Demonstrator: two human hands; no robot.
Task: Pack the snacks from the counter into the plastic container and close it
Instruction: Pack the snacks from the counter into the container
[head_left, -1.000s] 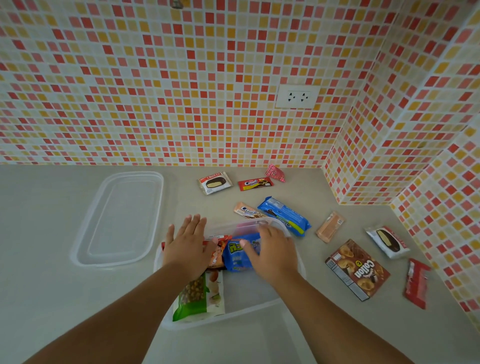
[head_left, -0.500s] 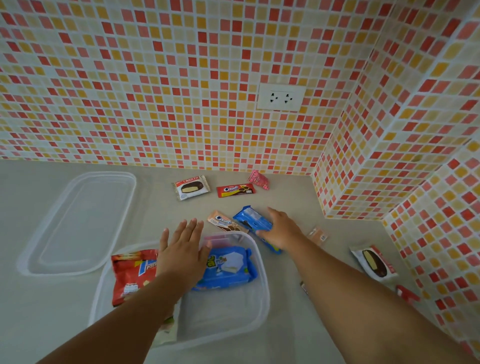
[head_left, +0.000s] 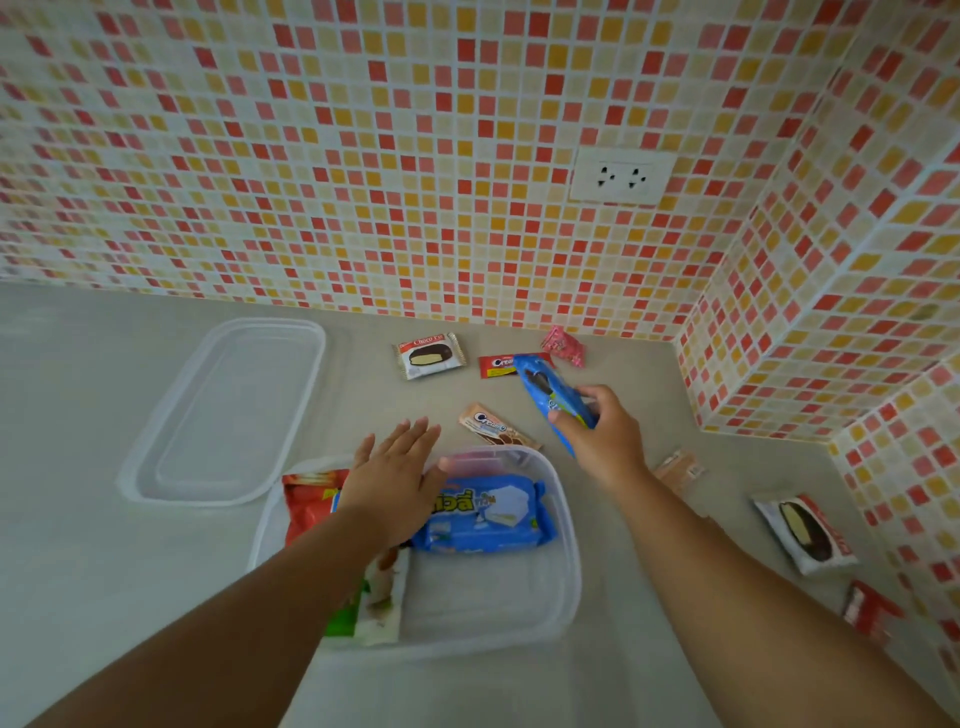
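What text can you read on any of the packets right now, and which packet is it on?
"Choco Pie": white pie packet near the wall.
"Cream-O": tan wafer packet behind the container; same logo, partly covered, on the red packet.
Large yellow non-Latin lettering: blue packet in the container; not readable.
Blue cookie packet in the right hand: blurred.
Packets at right edge: blurred.

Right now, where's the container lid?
Head view: the clear lid lies flat on the counter, far-left of the open container, apart from it, near the tiled wall.
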